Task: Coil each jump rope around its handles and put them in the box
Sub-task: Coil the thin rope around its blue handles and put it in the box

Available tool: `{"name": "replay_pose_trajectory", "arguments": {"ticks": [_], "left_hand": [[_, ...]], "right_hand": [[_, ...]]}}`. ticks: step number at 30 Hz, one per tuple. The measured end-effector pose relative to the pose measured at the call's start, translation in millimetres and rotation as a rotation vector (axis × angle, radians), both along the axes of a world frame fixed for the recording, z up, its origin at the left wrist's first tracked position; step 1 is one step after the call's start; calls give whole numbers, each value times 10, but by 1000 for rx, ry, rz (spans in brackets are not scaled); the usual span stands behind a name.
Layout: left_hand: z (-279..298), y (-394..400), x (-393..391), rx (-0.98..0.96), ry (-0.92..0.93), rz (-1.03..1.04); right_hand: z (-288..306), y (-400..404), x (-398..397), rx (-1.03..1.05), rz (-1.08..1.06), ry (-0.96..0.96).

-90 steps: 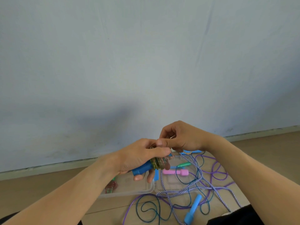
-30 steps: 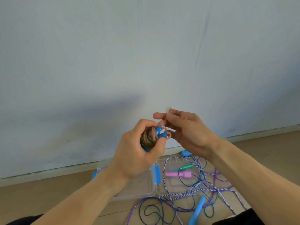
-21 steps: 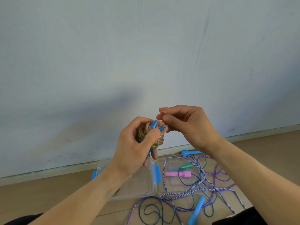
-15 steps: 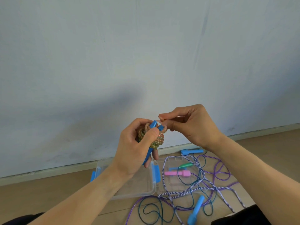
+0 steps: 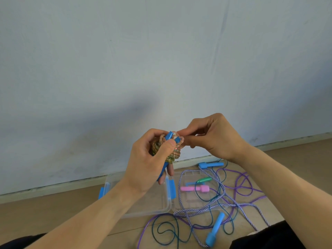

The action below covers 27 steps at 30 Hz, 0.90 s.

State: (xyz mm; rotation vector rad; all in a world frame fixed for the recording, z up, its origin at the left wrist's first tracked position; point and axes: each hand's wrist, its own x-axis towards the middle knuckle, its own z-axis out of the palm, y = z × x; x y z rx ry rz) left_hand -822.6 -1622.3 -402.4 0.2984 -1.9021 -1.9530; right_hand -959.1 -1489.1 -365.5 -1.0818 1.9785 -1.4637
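Observation:
My left hand [image 5: 150,162] grips a jump rope bundle [image 5: 175,150]: a yellowish multicoloured rope wound around two blue handles whose tips stick up beside my thumb. My right hand [image 5: 213,139] pinches the rope's end at the top of the bundle. Both hands are raised in front of the wall. Below them on the floor stands the clear plastic box [image 5: 161,203] with blue latches. Loose ropes lie to its right: a striped blue-and-white rope [image 5: 221,191], a purple rope [image 5: 242,182] and a dark teal rope [image 5: 167,230].
The box's clear lid [image 5: 194,202] lies to the right of the box with pink handles [image 5: 195,188] and a green handle [image 5: 203,180] on it. Blue handles [image 5: 215,229] lie in front and another blue handle [image 5: 211,165] near the baseboard. The wall is close behind.
Three seconds ago I held the bundle low over the box; I have raised it and turned its handle tips upward. My right hand has closed in on the rope's end at the top.

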Motion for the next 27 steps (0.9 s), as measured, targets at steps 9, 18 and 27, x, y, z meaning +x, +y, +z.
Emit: {"name": "replay_pose_trajectory", "arguments": {"ticks": [9,18,27], "left_hand": [[49,-42,14,11,15,-5],[51,-107,79,-179,22,25],[66,-130,95,-397,64,42]], "right_hand": [[-123,-93,76,-141,-9,-354],[-221,-195,163,-160,-4,-619],[-208,-144,77,-179,86,-544]]}}
